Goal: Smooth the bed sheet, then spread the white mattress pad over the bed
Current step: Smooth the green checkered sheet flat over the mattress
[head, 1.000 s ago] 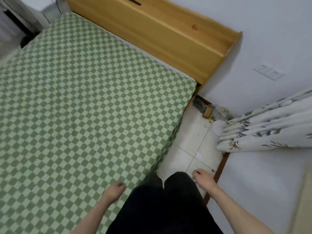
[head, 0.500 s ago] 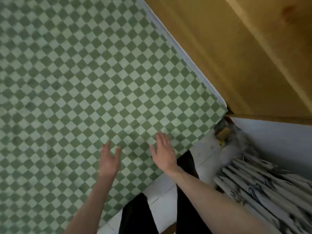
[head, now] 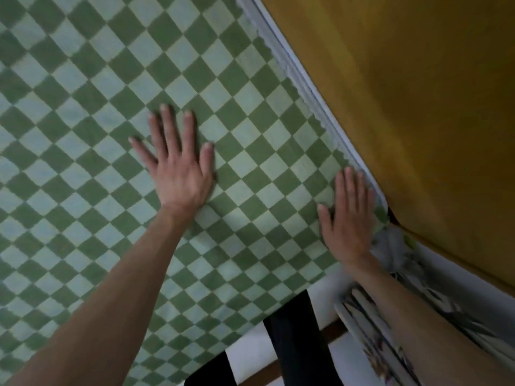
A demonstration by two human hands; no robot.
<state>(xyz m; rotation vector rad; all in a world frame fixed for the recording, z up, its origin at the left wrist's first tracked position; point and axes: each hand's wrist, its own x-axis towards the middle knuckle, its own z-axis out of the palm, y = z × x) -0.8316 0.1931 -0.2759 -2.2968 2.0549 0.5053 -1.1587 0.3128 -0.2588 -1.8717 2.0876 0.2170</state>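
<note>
I see the green-checked bed sheet [head: 106, 87] covering the bed, its edge running along the wooden headboard [head: 418, 93]. Both my hands lie flat on it, fingers spread: left hand [head: 179, 165] mid-sheet, right hand [head: 348, 218] at the corner beside the headboard. A patterned curtain [head: 370, 335] hangs lower right.

— How is the light?
— Dim and even, with a yellow-green cast; no glare, only a soft shadow beside the left hand [head: 181, 174].
— Sharpness?
— Soft all over. The right hand [head: 347, 218] smears with motion blur, and the patterned curtain [head: 390, 344] dissolves. Checks on the bed sheet [head: 83, 135] bend toward the frame edges.
</note>
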